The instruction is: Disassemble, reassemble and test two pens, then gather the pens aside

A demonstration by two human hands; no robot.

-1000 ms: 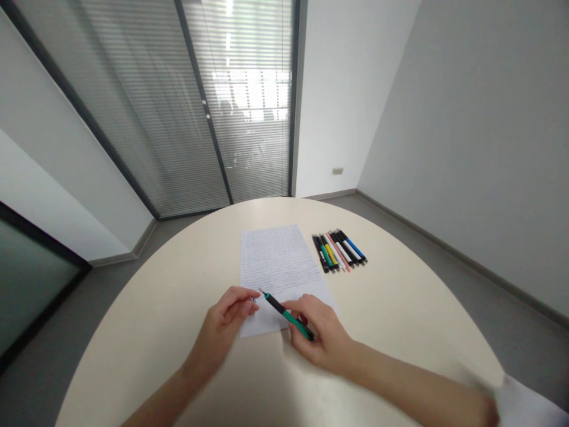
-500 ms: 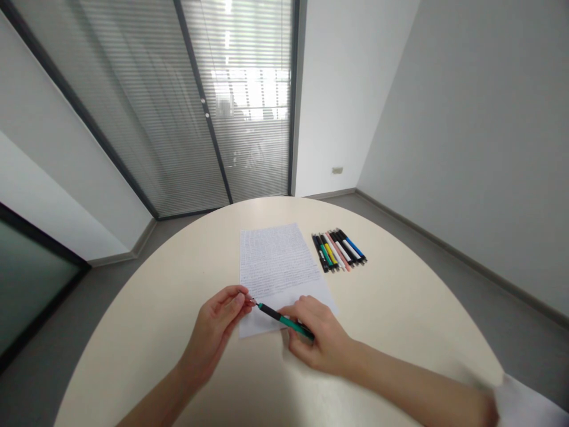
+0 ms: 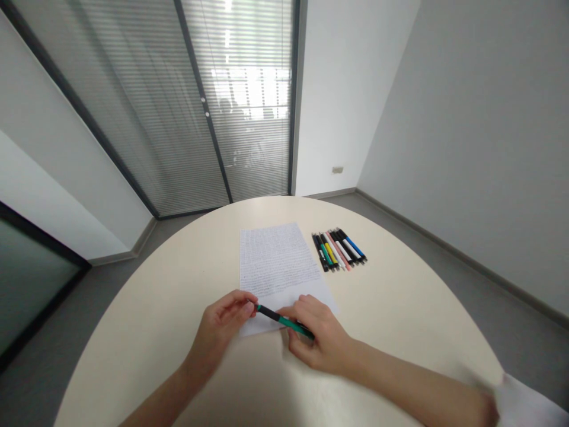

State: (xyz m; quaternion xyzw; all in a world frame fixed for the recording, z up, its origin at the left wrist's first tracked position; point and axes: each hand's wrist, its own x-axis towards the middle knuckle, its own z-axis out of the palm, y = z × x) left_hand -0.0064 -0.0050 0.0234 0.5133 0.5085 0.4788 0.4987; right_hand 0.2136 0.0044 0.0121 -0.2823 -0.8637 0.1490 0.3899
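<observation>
My right hand (image 3: 317, 337) is closed around a green pen (image 3: 291, 323) with a black grip, held slantwise over the lower edge of a handwritten sheet of paper (image 3: 278, 255). The pen's front end points left towards my left hand (image 3: 226, 317). Thumb and fingers of that hand pinch at this front end, on a small tip piece that they now hide almost wholly. Beyond my right hand, several pens (image 3: 339, 250) lie side by side to the right of the paper, in black, green, yellow, white, pink and blue.
Everything rests on a round cream table (image 3: 178, 279). Past its far edge stand a glass partition with blinds (image 3: 253, 136) and a white wall (image 3: 351, 89) with a socket (image 3: 337, 170).
My left hand has moved slightly right, bringing the small shiny tip piece in its fingers up to the pen's front end. My right hand and the pen have hardly moved.
</observation>
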